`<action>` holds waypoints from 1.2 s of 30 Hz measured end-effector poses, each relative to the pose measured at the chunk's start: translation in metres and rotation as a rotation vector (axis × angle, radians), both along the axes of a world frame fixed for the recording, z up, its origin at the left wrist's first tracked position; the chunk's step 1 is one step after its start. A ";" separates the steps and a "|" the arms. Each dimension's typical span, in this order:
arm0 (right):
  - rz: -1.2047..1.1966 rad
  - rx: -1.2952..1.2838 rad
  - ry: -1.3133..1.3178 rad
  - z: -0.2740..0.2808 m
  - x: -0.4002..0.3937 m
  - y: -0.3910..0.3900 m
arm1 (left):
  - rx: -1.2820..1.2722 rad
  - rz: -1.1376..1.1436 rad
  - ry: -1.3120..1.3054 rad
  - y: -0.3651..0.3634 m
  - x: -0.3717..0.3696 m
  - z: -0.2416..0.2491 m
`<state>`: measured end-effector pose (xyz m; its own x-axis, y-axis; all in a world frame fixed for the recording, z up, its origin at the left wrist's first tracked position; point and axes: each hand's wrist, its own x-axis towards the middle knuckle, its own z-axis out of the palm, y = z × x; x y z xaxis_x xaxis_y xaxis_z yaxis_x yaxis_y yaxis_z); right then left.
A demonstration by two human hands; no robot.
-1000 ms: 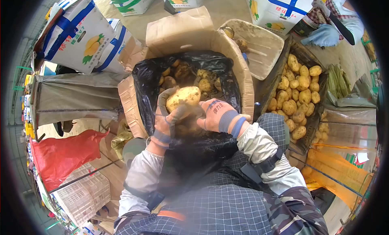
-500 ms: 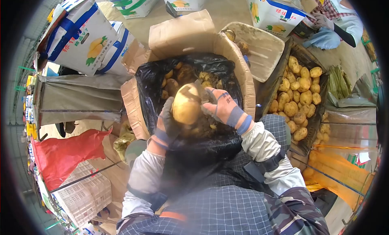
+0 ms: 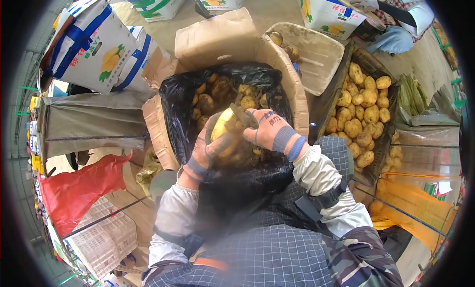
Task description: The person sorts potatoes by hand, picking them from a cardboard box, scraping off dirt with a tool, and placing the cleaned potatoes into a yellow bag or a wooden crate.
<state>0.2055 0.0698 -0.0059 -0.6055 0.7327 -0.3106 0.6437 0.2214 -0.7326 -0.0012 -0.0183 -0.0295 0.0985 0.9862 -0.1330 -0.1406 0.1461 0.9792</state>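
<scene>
Over the open carton, my left hand (image 3: 207, 147) in an orange-and-grey work glove is closed around a large yellow potato (image 3: 224, 126). My gloved right hand (image 3: 268, 130) pinches a flat, dirt-smeared blade (image 3: 241, 115) against the potato's upper right side. Its handle, if any, is hidden in the fingers. Below both hands, a black plastic liner (image 3: 176, 94) lines the cardboard carton (image 3: 299, 96). Several soil-covered potatoes (image 3: 205, 104) lie inside it, partly hidden by my hands.
A dark crate (image 3: 324, 122) of several potatoes (image 3: 363, 108) stands on the right. Behind it lies a beige tray (image 3: 316, 59) with a few dirty potatoes. Printed white cartons (image 3: 106, 54) stand left and behind. A co-worker's gloved hand (image 3: 365, 3) shows at top right.
The potato has been turned in my left hand and now shows narrower, with the left fingers and thumb more visible. The blade is still against it. The view has shifted slightly.
</scene>
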 end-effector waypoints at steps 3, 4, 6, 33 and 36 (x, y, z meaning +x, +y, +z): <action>0.032 0.140 -0.090 -0.008 -0.005 -0.009 | -0.060 0.005 0.006 -0.003 0.002 -0.003; 0.069 0.120 -0.133 -0.005 -0.005 -0.008 | -0.069 0.010 -0.001 -0.003 0.001 -0.010; 0.143 0.078 -0.216 0.004 -0.006 -0.005 | -0.088 0.032 -0.032 -0.003 0.001 -0.015; 0.307 0.108 -0.316 0.004 -0.025 -0.023 | -0.351 0.269 -0.594 0.000 -0.008 -0.020; 0.146 0.210 -0.285 -0.007 -0.021 -0.014 | -0.353 0.285 -0.567 0.000 -0.010 -0.023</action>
<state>0.1844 0.0561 -0.0127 -0.6188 0.7111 -0.3337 0.7660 0.4521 -0.4571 -0.0107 -0.0183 -0.0529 -0.0071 0.8916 -0.4527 -0.6926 0.3222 0.6454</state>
